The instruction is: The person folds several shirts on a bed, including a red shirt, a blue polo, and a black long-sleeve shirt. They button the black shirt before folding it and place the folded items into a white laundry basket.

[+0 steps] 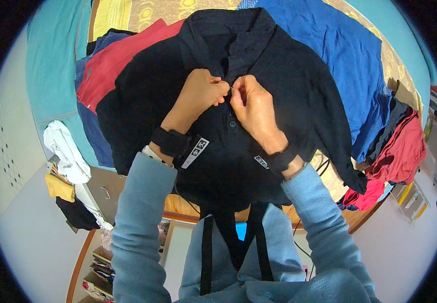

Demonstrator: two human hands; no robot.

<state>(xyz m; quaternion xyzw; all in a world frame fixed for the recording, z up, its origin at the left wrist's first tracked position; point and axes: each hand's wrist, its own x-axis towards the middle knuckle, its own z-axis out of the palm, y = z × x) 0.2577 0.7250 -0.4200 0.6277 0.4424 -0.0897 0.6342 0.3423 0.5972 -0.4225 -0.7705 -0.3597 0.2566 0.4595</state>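
A black collared shirt (289,101) lies spread front side up before me, its collar (223,25) at the far end and its sleeves out to both sides. At the front placket, below the open neck, my left hand (203,93) and my right hand (251,98) meet. Both hands pinch the placket edge between thumb and fingertips. What sits right between the fingertips is too small to make out. Just below them a dark button (232,123) shows on the placket. Each wrist wears a black band with a pale printed tag.
Red clothing (122,60) lies at the left, partly under the shirt. A blue knitted garment (329,55) spreads at the far right, with dark red clothes (400,146) heaped nearer. A white cloth (66,151) hangs by a drawer cabinet (105,192). Thin cables run near my right forearm.
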